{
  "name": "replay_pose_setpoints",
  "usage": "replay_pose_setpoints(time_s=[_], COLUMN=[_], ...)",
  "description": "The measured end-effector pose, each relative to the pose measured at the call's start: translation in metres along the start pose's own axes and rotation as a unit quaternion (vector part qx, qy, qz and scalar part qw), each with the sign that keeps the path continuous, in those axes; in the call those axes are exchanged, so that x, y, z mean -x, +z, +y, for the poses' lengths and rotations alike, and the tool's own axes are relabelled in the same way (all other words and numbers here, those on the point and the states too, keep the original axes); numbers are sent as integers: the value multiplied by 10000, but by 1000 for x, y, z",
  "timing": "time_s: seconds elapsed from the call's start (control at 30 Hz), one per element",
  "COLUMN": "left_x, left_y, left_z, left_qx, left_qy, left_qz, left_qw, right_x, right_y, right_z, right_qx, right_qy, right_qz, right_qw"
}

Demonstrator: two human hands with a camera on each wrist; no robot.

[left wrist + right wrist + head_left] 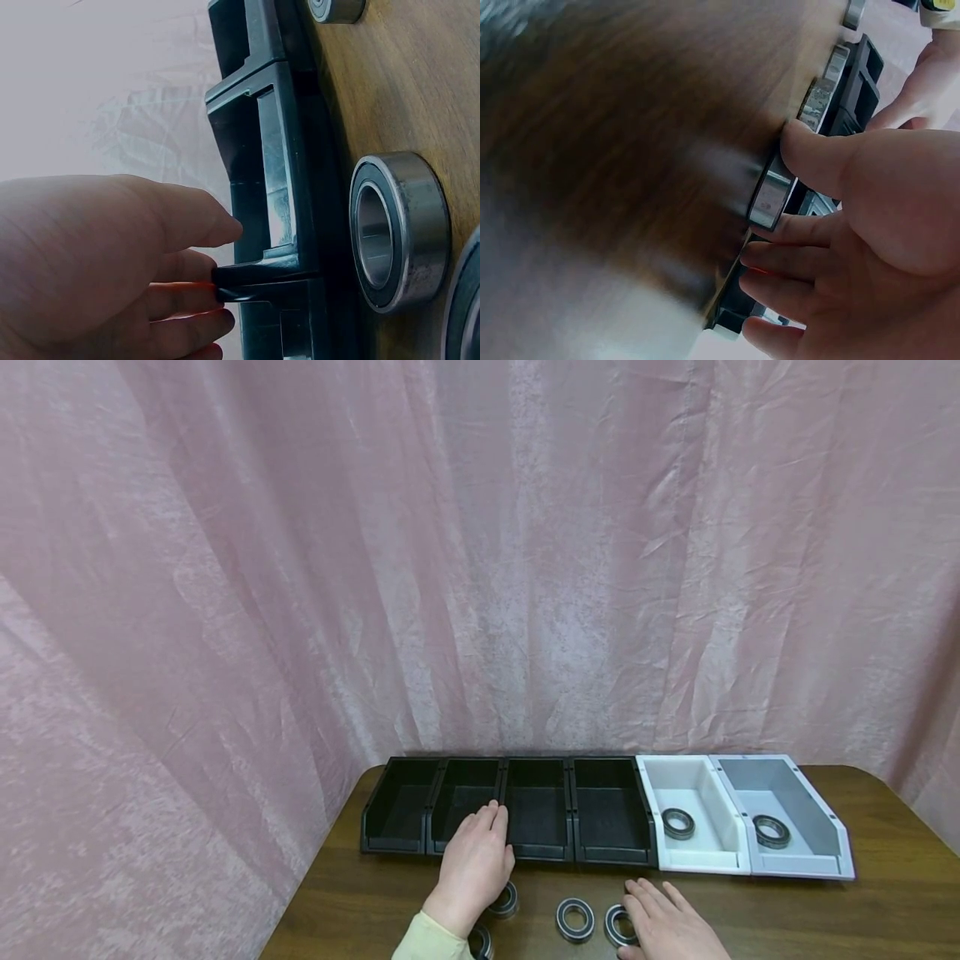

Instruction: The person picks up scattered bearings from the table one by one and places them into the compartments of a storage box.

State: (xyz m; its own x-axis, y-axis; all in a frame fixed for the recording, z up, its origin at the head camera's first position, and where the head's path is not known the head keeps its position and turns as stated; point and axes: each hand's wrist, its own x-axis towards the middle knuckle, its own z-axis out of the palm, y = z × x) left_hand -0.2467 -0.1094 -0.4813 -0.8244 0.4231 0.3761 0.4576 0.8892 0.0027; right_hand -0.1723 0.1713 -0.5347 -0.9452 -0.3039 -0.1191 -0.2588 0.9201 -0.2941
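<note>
My left hand [477, 864] reaches over the fronts of the black bins [536, 852], its fingers extended and holding nothing. In the left wrist view its fingertips are right at the divider between two bins. Close to that hand, a ball bearing [401, 232] stands on the wood, and another [481, 941] is partly hidden by the wrist. At the right, my right hand [667, 925] pinches a ball bearing [771, 196] between thumb and index finger, low over the table; the other fingers are spread. One more bearing [575, 920] lies just left of it.
Several black bins stand in a row along the back of the wooden table [322, 893]. Right of them are a white bin [705, 862] and a grey bin [802, 866], with one bearing [678, 823] and another bearing [771, 832] inside. A pink curtain [480, 568] hangs behind.
</note>
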Motion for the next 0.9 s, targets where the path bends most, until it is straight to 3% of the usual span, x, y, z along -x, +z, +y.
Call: replay_pose_setpoints(time_s=[0.27,0.57,0.9], left_x=[0,0,0], left_y=[0,1,0], left_z=[0,0,0], left_qx=[-69,-50,-132], left_qy=[61,3,83], left_qz=[157,52,176], left_qw=[9998,10000,9997], right_x=[0,2,3], right_y=[2,4,11], right_z=[1,4,17], right_qx=[27,92,68], right_qy=[-109,-265,-623], right_qz=[46,68,-29], right_qw=[9999,9996,9980])
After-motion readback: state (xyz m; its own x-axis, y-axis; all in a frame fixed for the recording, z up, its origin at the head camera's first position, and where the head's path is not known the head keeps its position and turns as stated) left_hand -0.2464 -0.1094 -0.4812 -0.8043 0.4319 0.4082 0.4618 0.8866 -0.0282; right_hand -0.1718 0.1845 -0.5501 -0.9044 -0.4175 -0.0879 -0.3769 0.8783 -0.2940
